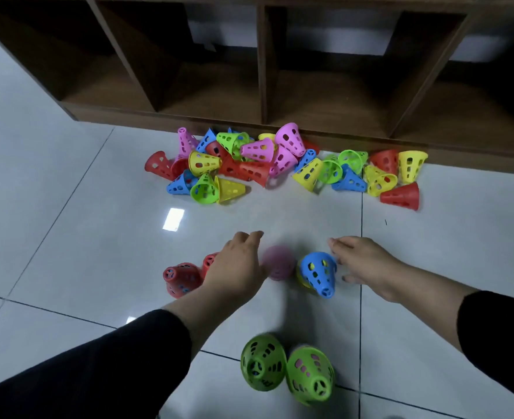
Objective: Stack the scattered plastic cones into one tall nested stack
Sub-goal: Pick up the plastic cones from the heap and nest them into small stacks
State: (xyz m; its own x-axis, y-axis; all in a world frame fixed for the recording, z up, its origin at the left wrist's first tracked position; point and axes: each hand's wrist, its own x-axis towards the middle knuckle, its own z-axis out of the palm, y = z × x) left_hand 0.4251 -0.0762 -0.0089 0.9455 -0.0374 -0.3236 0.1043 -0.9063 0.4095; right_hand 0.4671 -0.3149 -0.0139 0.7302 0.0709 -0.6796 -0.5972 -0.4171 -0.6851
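Observation:
Several perforated plastic cones in red, yellow, green, blue and pink lie in a heap (pixel 280 164) against the shelf base. Closer to me stand small stacks: a red one (pixel 181 279), a second red one (pixel 209 263) partly hidden by my left hand, a blurred pink one (pixel 278 266), a blue cone over yellow (pixel 319 273), and two green ones (pixel 263 365) (pixel 310 375). My left hand (pixel 237 264) hovers palm down beside the pink cone with relaxed fingers, holding nothing. My right hand (pixel 361 261) reaches forward, fingers loose, next to the blue cone.
A dark wooden shelf unit (pixel 261 116) with open compartments runs along the back, its base right behind the heap. The floor is glossy white tile (pixel 98 237) with dark grout lines. Bare floor lies between the heap and the near stacks.

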